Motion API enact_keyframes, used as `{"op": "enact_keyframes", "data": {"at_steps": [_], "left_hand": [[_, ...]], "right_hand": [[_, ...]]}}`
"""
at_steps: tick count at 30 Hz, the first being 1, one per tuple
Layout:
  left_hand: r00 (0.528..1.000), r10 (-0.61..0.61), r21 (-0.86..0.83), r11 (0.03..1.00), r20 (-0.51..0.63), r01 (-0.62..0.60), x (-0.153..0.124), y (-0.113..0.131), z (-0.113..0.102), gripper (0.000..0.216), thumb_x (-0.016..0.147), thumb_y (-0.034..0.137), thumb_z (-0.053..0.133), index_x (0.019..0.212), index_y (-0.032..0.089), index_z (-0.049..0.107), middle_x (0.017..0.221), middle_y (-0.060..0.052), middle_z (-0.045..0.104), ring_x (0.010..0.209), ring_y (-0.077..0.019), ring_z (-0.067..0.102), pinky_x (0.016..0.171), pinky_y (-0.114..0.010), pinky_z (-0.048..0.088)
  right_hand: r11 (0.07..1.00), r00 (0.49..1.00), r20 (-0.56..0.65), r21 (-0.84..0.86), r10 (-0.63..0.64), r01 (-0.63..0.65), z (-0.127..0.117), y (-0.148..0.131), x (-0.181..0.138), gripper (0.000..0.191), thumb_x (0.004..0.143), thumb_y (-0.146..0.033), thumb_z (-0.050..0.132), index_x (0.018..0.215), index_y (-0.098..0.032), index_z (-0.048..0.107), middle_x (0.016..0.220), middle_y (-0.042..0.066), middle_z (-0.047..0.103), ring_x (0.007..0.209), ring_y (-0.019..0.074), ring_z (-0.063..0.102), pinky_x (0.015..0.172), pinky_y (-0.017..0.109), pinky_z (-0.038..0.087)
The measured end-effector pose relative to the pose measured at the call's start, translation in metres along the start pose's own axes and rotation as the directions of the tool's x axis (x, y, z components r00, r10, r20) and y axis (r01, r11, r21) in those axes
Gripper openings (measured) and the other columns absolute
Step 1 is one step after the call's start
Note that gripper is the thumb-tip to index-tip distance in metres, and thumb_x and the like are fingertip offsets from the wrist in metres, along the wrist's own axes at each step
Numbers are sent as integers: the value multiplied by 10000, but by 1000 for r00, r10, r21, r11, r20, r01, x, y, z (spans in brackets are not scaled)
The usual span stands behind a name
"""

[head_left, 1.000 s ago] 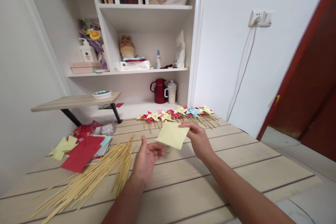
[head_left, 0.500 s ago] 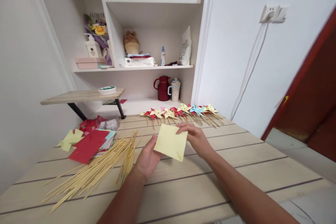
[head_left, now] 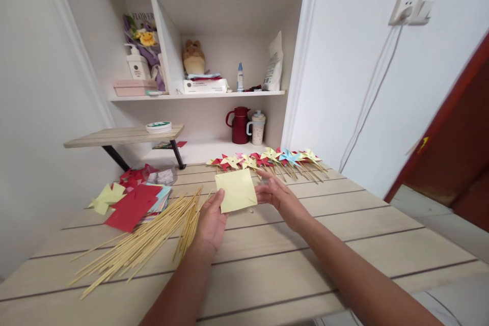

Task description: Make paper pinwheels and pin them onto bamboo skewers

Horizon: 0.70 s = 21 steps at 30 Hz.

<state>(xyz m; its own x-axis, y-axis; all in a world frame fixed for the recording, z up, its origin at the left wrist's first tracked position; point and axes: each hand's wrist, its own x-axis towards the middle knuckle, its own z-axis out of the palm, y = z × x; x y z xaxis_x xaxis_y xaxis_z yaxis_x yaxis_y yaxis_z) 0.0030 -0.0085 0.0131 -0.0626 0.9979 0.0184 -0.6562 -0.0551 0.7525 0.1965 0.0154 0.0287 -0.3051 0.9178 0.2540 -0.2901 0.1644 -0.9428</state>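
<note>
A square of pale yellow paper (head_left: 236, 189) is held up over the table, with short slits at some of its corners. My left hand (head_left: 212, 219) pinches it at the left edge, thumb on the front face. My right hand (head_left: 280, 198) is at the paper's right edge with fingers stretched out and apart; whether the fingertips touch the edge is hard to tell. To the left of my left hand lies a loose heap of thin wooden sticks (head_left: 148, 239). Beyond my hands, a row of paper pinwheels on sticks (head_left: 269, 157) lies along the table's back.
On the left are red paper sheets (head_left: 133, 206), a folded yellow piece (head_left: 107, 197) and a clear box (head_left: 162, 177). A small raised wooden stand (head_left: 126, 135) rises behind them. A red jug (head_left: 240, 126) and a cup (head_left: 258, 128) stand in the shelf unit's lowest bay.
The yellow paper has turned and shifted slightly left and up. My right hand's fingers have let go of its upper right corner and spread beside the right edge.
</note>
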Motion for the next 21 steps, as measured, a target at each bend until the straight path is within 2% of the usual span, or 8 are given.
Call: {"op": "enact_keyframes", "data": {"at_steps": [4, 8, 13, 21], "left_hand": [[998, -15, -16, 1000, 61, 16, -3, -1, 4, 304, 801, 304, 735, 1046, 124, 722, 1095, -124, 748, 1068, -240, 675, 961, -353, 504], [987, -48, 19, 999, 156, 45, -8, -2, 7, 320, 820, 304, 715, 1070, 104, 717, 1105, -142, 742, 1061, -244, 677, 957, -357, 506], [991, -87, 88, 993, 99, 79, -8, -2, 4, 303, 774, 288, 760, 1011, 103, 729, 1055, -147, 754, 1007, -237, 695, 919, -341, 520], [994, -75, 109, 992, 79, 66, -10, 1, 9, 328, 750, 278, 781, 1032, 119, 732, 1047, -128, 760, 1001, -228, 696, 938, -345, 517]], "right_hand": [[994, 999, -42, -112, 7, -11, 2, 2, 1, 655, 745, -391, 775, 1328, -268, 504, 791, -6, 691, 757, 182, 629, 773, 343, 480], [988, 985, -168, -152, -28, 2, 2, 1, 2, 626, 695, -336, 796, 1263, -228, 557, 692, -29, 661, 656, 151, 574, 700, 309, 442], [989, 970, -236, -150, -58, 22, -1, -2, 3, 629, 681, -330, 796, 1256, -214, 568, 679, -26, 666, 620, 134, 540, 654, 288, 403], [994, 981, -196, -110, -10, -12, 0, -2, 3, 597, 676, -362, 808, 1215, -210, 599, 595, -46, 638, 599, 145, 570, 646, 293, 438]]}}
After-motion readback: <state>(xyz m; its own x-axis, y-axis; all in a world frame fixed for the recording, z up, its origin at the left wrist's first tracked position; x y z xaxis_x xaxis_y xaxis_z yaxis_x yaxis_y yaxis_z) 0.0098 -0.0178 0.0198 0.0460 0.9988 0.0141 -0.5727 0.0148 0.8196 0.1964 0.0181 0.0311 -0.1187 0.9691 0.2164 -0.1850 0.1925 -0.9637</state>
